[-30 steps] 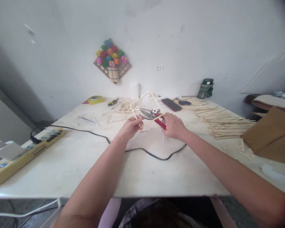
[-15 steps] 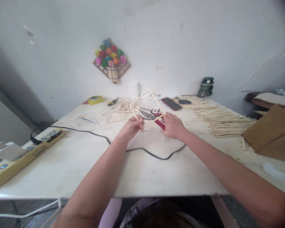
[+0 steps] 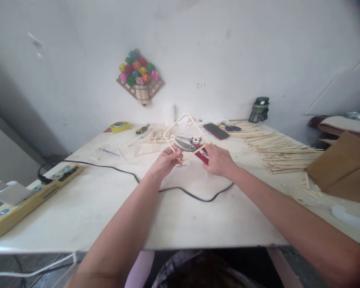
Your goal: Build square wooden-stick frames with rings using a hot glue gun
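A thin square frame of pale wooden sticks (image 3: 195,123) is held up on one corner above the middle of the table. My left hand (image 3: 167,161) pinches its lower left side between thumb and fingers. My right hand (image 3: 218,159) touches the frame's right corner with its fingertips. Red-handled pruning shears (image 3: 202,155) lie behind or under the frame, beside my right fingers, with grey blades pointing left. Whether my right hand also grips their handle is hard to make out. Small pale loops show near the blades.
Many wooden sticks (image 3: 282,154) are spread on the right, near a cardboard box (image 3: 342,168). Behind my hands lie a phone (image 3: 216,131) and yellow tape (image 3: 120,127). A black cable (image 3: 195,196) crosses the table from a yellow power strip (image 3: 48,188). Paper flowers (image 3: 139,70) hang on the wall.
The wooden frame has tilted or shifted very slightly left at its top corner. Both hands keep nearly the same place and hold.
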The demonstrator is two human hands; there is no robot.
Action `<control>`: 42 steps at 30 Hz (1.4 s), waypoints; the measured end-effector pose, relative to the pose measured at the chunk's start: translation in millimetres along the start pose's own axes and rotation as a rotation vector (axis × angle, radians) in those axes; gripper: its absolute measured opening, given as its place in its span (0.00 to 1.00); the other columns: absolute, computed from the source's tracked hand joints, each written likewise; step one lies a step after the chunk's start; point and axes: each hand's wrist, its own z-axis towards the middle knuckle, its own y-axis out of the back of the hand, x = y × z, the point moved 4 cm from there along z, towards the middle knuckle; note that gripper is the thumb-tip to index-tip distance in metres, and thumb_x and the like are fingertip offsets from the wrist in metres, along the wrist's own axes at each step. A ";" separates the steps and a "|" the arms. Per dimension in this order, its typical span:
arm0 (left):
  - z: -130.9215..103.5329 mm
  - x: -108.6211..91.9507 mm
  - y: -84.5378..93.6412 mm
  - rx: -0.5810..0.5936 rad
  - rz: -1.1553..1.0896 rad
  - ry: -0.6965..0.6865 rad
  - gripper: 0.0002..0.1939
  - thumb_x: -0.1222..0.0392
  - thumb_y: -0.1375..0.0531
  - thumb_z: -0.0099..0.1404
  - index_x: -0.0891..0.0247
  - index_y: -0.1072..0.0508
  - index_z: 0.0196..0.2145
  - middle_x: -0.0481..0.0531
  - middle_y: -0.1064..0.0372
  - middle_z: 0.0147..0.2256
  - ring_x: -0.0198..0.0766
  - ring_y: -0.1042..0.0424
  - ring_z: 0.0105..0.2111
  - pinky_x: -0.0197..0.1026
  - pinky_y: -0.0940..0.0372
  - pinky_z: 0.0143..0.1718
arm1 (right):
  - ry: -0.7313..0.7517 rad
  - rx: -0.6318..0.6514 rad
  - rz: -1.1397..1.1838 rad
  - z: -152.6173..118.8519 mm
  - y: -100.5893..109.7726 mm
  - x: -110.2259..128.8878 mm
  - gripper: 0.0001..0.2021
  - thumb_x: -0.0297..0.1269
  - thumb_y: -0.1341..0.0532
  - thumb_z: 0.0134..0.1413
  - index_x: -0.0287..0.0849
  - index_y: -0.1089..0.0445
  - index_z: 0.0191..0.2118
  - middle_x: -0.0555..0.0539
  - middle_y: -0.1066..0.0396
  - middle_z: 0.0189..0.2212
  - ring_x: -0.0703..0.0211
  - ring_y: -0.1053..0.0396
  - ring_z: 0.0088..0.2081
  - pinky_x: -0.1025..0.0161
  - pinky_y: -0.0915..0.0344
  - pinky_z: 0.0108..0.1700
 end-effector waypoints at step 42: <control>3.2 2.4 -4.1 -0.005 0.062 -0.015 0.09 0.59 0.38 0.52 0.65 0.35 0.29 0.45 0.40 0.19 0.28 0.39 0.21 0.33 0.37 0.21 | -0.084 0.011 0.013 -7.4 -8.9 -9.8 0.21 0.40 0.44 0.42 0.39 0.42 0.45 0.43 0.30 0.37 0.51 0.32 0.36 0.61 0.43 0.34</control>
